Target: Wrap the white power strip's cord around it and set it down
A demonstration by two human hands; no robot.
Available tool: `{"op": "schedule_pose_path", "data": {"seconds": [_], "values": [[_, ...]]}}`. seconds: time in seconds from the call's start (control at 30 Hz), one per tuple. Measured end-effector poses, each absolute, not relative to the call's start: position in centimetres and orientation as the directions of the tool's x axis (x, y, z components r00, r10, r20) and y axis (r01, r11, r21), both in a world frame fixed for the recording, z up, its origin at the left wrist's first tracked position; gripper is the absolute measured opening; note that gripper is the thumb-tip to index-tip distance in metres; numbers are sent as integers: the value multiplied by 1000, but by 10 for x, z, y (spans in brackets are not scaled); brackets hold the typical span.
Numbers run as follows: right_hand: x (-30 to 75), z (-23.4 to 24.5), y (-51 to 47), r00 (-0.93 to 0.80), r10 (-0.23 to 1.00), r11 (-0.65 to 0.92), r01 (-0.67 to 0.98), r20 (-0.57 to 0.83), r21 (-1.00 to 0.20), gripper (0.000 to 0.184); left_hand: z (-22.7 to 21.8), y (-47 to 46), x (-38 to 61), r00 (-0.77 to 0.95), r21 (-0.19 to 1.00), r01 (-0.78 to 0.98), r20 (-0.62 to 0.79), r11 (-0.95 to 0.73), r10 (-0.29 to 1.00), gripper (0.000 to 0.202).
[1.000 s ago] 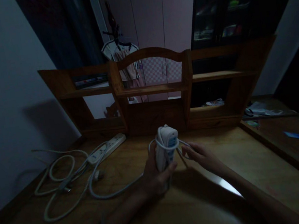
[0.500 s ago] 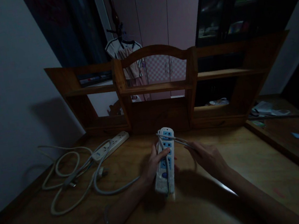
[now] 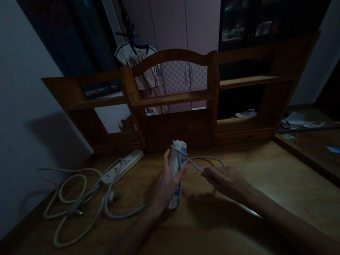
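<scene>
My left hand [image 3: 168, 183] is closed round a white power strip [image 3: 174, 169] with blue sockets, held tilted on edge above the desk so most of its socket face is turned away. Its grey-white cord [image 3: 196, 166] crosses the strip's far end and runs to my right hand [image 3: 223, 179], whose fingers pinch it. A loop of that cord arches behind my right fingers. To the left, a second white power strip [image 3: 123, 166] lies on the desk among loose cable coils [image 3: 60, 191].
The wooden desk [image 3: 234, 236] carries a shelf unit [image 3: 175, 98] along its back edge. Two plugs, one a dark-pronged plug [image 3: 114, 196], lie among the coils at left. A blue card [image 3: 337, 150] rests on the surface at right.
The strip in my left hand has rolled from face-up onto its side and shifted a little left. My right hand has moved slightly left and down with the cord, which now shows a loop.
</scene>
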State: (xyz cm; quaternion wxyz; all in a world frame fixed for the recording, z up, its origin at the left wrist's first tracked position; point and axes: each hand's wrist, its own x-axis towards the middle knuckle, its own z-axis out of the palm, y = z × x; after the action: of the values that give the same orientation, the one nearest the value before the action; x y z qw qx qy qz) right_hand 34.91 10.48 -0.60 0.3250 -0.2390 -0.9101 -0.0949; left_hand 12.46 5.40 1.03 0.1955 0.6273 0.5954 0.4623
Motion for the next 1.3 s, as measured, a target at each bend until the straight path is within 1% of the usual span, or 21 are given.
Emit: {"op": "schedule_pose_path", "data": {"seconds": [0.1, 0.17, 0.23, 0.3, 0.4, 0.5, 0.6, 0.77, 0.83, 0.9, 0.97, 1.03, 1.07, 1.17, 1.23, 1.3], "values": [[354, -2, 100, -692, 295, 896, 439, 659, 60, 9, 12, 59, 116, -178, 676, 722, 383, -144, 907, 71], [358, 2, 96, -697, 249, 887, 443, 672, 130, 7, 11, 62, 112, -161, 553, 826, 409, -104, 898, 72], [363, 7, 92, -703, 215, 867, 458, 678, 200, 8, 10, 63, 110, -102, 420, 901, 439, -103, 893, 71], [368, 11, 90, -699, 182, 849, 466, 691, 248, 12, 7, 61, 113, -7, 295, 945, 448, -141, 894, 69], [375, 15, 90, -682, 135, 840, 464, 719, 282, 25, 4, 57, 121, 116, 173, 963, 423, -206, 899, 69], [378, 15, 90, -686, 109, 852, 438, 719, 288, 36, 2, 54, 130, 182, 134, 957, 410, -256, 894, 73], [374, 14, 88, -697, 106, 876, 403, 709, 264, 41, 1, 51, 135, 203, 124, 955, 390, -270, 898, 76], [369, 16, 80, -756, 134, 929, 321, 641, 183, 35, 1, 49, 138, 199, 119, 958, 372, -259, 906, 75], [371, 17, 82, -731, 139, 924, 339, 668, 179, 32, 2, 48, 138, 219, 135, 949, 368, -285, 904, 74], [374, 18, 86, -653, 168, 896, 414, 738, 163, 26, 4, 48, 136, 268, 152, 930, 344, -335, 900, 76], [377, 19, 91, -572, 232, 875, 475, 787, 88, 17, 5, 48, 133, 351, 152, 900, 301, -407, 887, 80], [379, 20, 97, -518, 321, 878, 476, 793, -45, 12, 5, 48, 130, 446, 129, 864, 254, -487, 858, 82], [380, 22, 99, -501, 370, 879, 461, 782, -121, 14, 5, 48, 129, 489, 110, 845, 234, -523, 840, 82], [381, 26, 105, -444, 525, 835, 436, 726, -337, 22, 5, 47, 128, 573, 48, 805, 202, -592, 795, 80], [382, 30, 107, -397, 622, 778, 411, 675, -475, 25, 5, 45, 130, 605, 35, 781, 209, -624, 769, 78], [383, 34, 108, -395, 698, 714, 324, 597, -621, 25, 3, 43, 132, 633, 34, 753, 237, -657, 737, 75]]}}
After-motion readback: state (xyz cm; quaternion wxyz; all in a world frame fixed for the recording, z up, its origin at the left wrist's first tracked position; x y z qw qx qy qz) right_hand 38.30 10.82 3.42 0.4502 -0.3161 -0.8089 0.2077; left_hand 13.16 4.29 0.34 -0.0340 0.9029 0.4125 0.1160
